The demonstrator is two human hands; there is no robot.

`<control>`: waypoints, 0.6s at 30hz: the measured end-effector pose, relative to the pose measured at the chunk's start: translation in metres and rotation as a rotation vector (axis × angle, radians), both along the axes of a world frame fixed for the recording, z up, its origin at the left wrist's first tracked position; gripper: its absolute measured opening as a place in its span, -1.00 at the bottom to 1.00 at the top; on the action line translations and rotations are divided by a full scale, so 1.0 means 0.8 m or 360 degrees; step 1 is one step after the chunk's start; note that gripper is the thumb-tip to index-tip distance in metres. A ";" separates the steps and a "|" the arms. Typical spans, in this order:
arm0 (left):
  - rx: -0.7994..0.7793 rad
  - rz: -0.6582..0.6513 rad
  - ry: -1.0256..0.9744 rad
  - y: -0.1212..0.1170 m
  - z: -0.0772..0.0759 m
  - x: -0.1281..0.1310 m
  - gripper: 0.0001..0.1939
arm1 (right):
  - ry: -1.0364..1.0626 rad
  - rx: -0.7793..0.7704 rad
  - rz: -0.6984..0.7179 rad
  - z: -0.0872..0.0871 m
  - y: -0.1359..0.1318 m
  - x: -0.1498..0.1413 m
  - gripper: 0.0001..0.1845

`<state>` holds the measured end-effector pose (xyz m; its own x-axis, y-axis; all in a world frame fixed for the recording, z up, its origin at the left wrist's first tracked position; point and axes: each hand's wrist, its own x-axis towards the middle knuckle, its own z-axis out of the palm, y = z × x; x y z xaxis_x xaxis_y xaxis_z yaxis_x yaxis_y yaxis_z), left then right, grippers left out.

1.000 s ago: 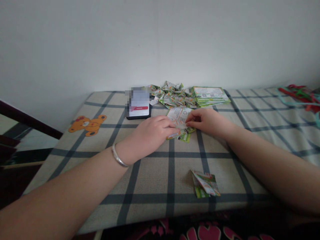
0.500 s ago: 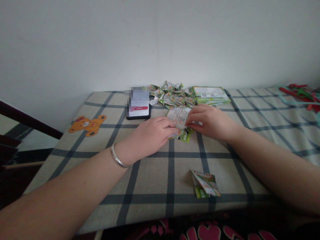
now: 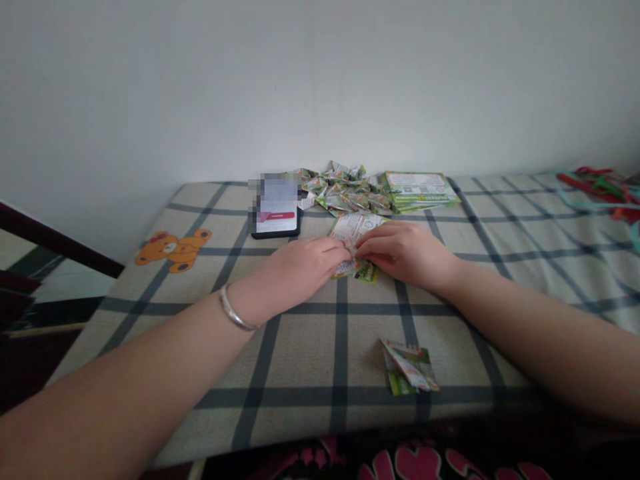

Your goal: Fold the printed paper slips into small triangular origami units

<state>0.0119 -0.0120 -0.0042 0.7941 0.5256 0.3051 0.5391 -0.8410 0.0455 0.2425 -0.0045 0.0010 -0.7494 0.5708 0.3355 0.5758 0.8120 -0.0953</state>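
A printed green-and-white paper leaflet (image 3: 353, 227) lies on the checked tablecloth, its near part folded. My left hand (image 3: 313, 263), with a silver bangle at the wrist, presses its closed fingers on the leaflet's near left part. From the other side my right hand (image 3: 407, 250) grips the same paper, fingertips close to those of the left. Both hands hide much of the fold. Nearer to me rests a separate folded paper piece (image 3: 411, 370), standing partly open.
Several folded paper pieces (image 3: 350, 190) are heaped by the wall, beside a stack of flat leaflets (image 3: 421, 192). A phone (image 3: 276, 223) stands left of the heap. An orange bear picture (image 3: 175, 250) is at the table's left; red and green items (image 3: 600, 187) lie far right.
My right hand has moved left along the leaflet, and its fingertips now nearly meet my left hand's. My left hand has stayed almost in place. The other papers have not moved.
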 end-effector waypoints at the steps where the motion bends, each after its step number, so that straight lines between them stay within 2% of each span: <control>1: -0.0021 0.0004 -0.0018 0.001 0.000 0.000 -0.78 | -0.0018 -0.0007 -0.0026 0.000 -0.002 0.000 -0.80; 4: -0.0031 0.0004 -0.0027 0.005 -0.003 -0.003 -0.71 | -0.0057 -0.0014 -0.0080 0.002 -0.005 -0.002 -0.78; 9: 0.0144 -0.0031 0.0037 0.005 -0.010 -0.008 -0.72 | 0.0008 0.0017 -0.0078 -0.003 -0.002 -0.005 -0.78; 15: 0.0183 -0.0101 0.0070 0.000 -0.005 -0.006 -0.70 | 0.0028 0.0027 -0.0041 -0.007 0.002 -0.004 -0.79; 18: 0.0220 -0.0109 0.0111 -0.002 -0.004 -0.004 -0.72 | -0.0062 0.0134 -0.0015 -0.003 -0.001 -0.001 -0.78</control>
<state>0.0090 -0.0139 -0.0072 0.8484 0.4265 0.3135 0.4783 -0.8714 -0.1090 0.2414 -0.0055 -0.0011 -0.7576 0.5489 0.3531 0.5853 0.8108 -0.0044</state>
